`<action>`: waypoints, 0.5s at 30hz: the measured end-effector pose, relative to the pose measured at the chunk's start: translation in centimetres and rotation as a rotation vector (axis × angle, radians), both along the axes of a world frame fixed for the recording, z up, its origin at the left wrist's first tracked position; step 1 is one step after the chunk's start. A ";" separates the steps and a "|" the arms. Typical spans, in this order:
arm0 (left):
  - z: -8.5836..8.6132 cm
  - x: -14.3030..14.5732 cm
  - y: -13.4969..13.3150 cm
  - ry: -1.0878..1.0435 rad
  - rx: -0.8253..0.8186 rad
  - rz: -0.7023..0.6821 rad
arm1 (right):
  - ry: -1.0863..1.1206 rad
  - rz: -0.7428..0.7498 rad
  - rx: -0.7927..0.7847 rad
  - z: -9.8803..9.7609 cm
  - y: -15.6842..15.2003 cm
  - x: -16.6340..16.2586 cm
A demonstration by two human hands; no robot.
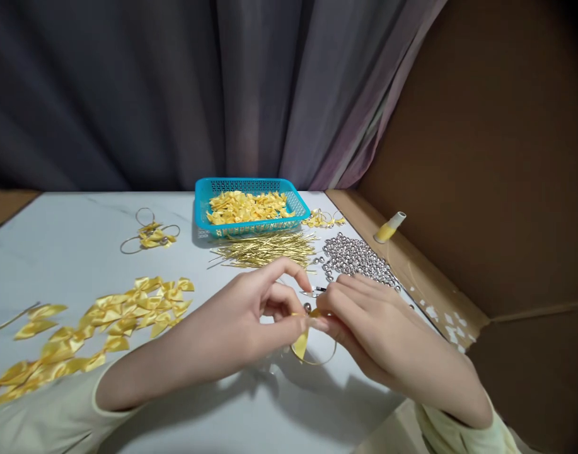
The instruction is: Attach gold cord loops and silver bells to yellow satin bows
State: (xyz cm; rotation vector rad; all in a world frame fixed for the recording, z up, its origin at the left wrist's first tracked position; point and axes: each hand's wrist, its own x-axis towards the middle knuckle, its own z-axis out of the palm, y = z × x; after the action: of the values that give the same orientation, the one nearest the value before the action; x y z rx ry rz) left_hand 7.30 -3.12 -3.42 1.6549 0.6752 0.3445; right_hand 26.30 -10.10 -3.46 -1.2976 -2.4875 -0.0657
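Observation:
My left hand [265, 318] pinches a yellow satin ribbon bow [300, 345] between thumb and forefinger, over the near middle of the table. A thin gold wire loop [323, 363] hangs below the bow, and a round silver bead [308, 308] shows just above it. Closed on the other side of the same bow is my right hand [364, 325], thumb and fingertips together. The fingers hide the bow's centre and the wire's ends. Just behind the fingertips lies a small metal tool with pointed tips [316, 291], partly covered by my right hand.
A blue basket [251, 228] of yellow bows stands at the back, gold wire pieces [270, 250] before it. Silver beads [357, 258] lie right, loose bows [123, 309] left. Looped bows [155, 236] lie at back left. A yellow-white tube [389, 227] stands on cardboard [440, 302].

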 end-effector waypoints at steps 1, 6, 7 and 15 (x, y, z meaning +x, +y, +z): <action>-0.1 0.0 0.1 -0.001 -0.024 -0.014 | -0.016 0.011 -0.021 -0.1 0.1 0.0; -0.1 0.1 0.6 -0.012 -0.174 -0.041 | 0.002 0.068 -0.096 -0.5 0.6 0.0; -0.1 0.1 0.7 -0.022 -0.205 -0.046 | 0.020 0.077 -0.096 -0.7 0.7 0.0; -0.2 0.2 1.1 0.010 -0.301 -0.085 | 0.209 0.221 -0.202 -1.5 1.8 0.4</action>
State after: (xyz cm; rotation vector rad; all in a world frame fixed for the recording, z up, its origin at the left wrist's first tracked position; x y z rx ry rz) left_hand 7.49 -2.04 -3.60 1.3936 0.6286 0.1640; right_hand 26.69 -8.31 -4.95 -1.0313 -2.4851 0.3630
